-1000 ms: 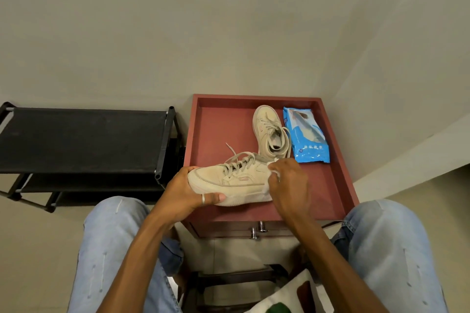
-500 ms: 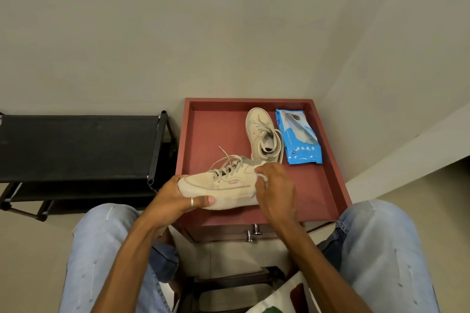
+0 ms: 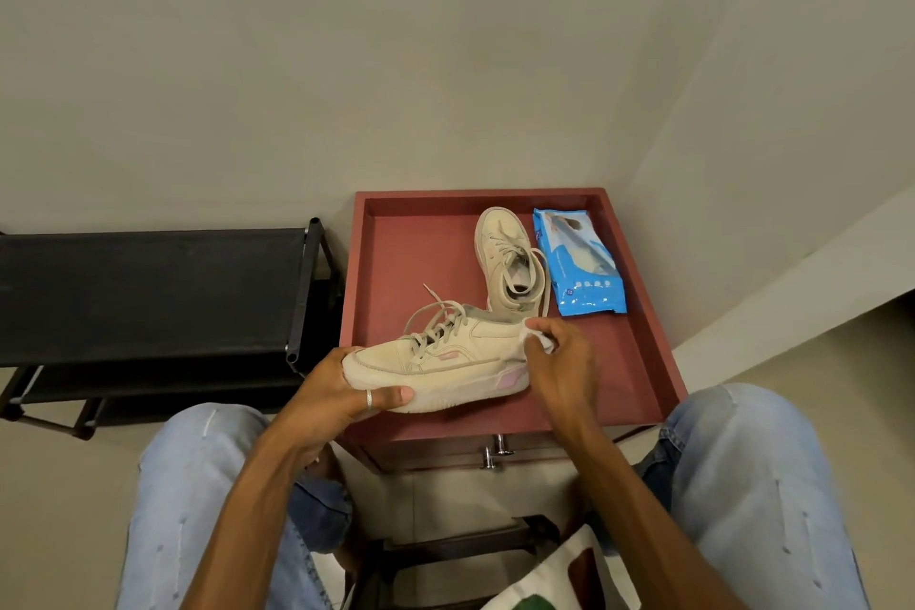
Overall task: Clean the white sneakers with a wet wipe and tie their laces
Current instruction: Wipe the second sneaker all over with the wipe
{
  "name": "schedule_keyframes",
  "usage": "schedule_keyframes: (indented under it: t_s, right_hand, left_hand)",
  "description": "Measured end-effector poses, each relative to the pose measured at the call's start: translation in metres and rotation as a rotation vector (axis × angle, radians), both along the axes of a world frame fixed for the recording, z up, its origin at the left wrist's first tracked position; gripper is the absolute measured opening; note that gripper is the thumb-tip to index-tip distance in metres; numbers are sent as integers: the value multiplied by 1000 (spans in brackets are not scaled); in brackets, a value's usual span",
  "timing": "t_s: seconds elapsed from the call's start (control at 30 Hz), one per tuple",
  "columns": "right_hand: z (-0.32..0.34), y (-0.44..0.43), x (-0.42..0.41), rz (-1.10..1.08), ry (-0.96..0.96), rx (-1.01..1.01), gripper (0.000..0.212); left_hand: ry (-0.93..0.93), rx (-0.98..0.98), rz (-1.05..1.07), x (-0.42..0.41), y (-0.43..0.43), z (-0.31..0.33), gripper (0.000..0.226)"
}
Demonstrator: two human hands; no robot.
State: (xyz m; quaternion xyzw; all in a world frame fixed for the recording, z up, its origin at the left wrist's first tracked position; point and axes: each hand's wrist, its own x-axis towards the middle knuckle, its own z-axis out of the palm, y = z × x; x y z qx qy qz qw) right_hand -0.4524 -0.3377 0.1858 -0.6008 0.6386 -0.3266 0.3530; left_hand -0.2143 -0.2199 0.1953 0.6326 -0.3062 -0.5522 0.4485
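A cream-white sneaker (image 3: 445, 364) lies sideways over the front of the red table, toe to the left, its laces loose. My left hand (image 3: 341, 391) grips the toe from below, thumb on the sole. My right hand (image 3: 559, 362) pinches a small white wet wipe (image 3: 537, 337) against the sneaker's heel collar. The second sneaker (image 3: 510, 260) stands on the table behind, toe pointing away, its laces also loose.
A blue pack of wet wipes (image 3: 577, 265) lies to the right of the second sneaker. The red table (image 3: 406, 263) has a raised rim and drawer knobs (image 3: 495, 453) below. A black shoe rack (image 3: 148, 292) stands to the left. My knees in jeans flank the table.
My right hand with the wipe has slid from the sneaker's side back to its heel, uncovering the pink heel patch. The left hand keeps hold of the toe.
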Motion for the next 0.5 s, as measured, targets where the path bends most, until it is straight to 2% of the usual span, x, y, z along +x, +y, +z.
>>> schedule_keyframes:
  t_s: [0.1, 0.17, 0.33, 0.5]
  right_hand:
    - [1, 8, 1, 37, -41, -40, 20]
    - [-3, 2, -2, -14, -68, 22, 20]
    - [-9, -24, -5, -27, -196, 215, 23]
    - [-9, -2, -4, -54, -198, 183, 21]
  left_hand:
    - [-16, 36, -2, 3, -1, -4, 106]
    - [-19, 30, 2, 3, 0, -5, 106]
    - [-5, 36, -16, 2, 1, -7, 81]
    - [-19, 53, 9, 4, 1, -10, 93]
